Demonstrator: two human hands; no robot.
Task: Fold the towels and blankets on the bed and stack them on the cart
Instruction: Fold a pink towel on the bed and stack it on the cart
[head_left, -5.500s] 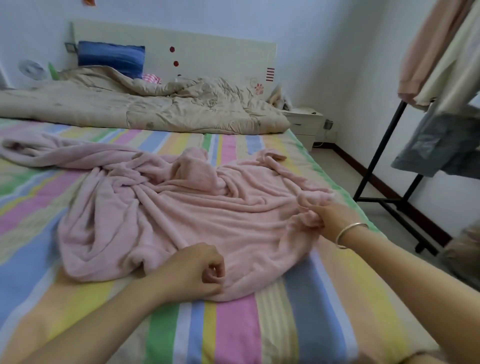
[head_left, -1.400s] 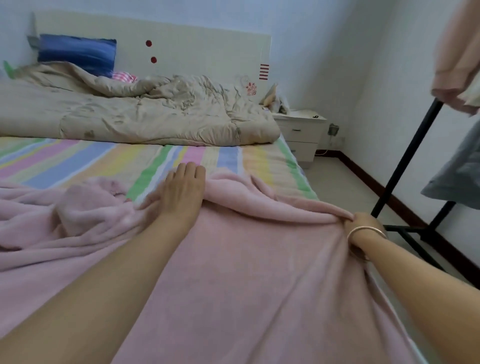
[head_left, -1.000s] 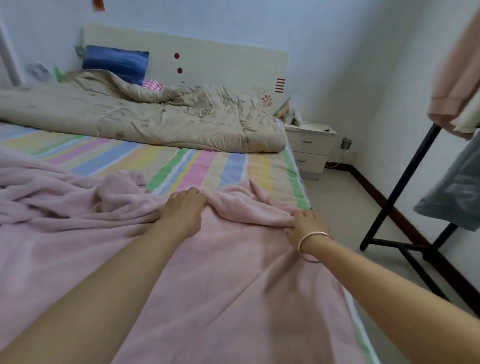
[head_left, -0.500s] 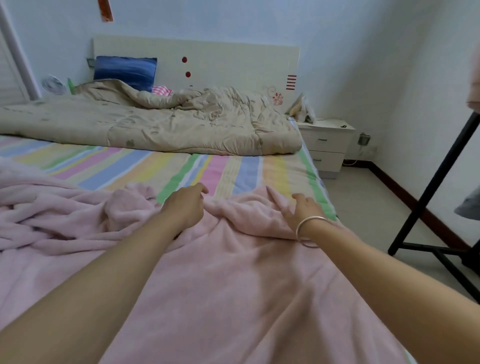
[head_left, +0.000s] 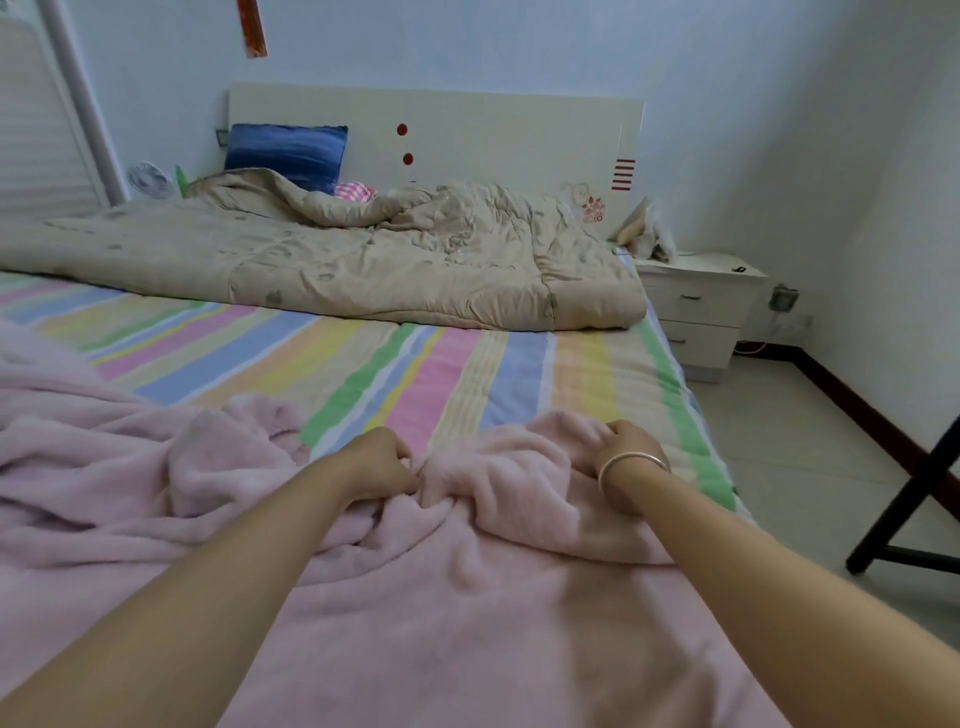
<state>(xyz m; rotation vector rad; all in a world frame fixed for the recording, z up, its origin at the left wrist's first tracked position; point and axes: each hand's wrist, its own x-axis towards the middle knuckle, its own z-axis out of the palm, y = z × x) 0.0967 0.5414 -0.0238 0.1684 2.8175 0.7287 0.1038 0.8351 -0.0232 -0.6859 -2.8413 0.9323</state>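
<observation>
1. Left hand (head_left: 382, 462) and right hand (head_left: 626, 449): fingers curled, pinching the far edge of the blanket (head_left: 467, 613), which bunches between the grips.
2. Blanket on the bed (head_left: 457, 364), mostly nearer than the grips.
3. Best spread apart, edge taut and level, before folding.
4. Counted: one blanket, one quilt (head_left: 363, 260) beyond the grips, one pillow (head_left: 285, 153).

From the left hand (head_left: 382, 462) and right hand (head_left: 626, 452), bare striped sheet (head_left: 467, 374) lay open at 12 o'clock, up to the heaped beige quilt (head_left: 389, 270). At 9 o'clock the pink blanket (head_left: 104, 467) bunched in ridges. At 3 o'clock, past the sheet's edge, a black rack leg (head_left: 904, 500) barred the floor (head_left: 779, 457); a nightstand (head_left: 696, 306) stood at 1 o'clock.
</observation>
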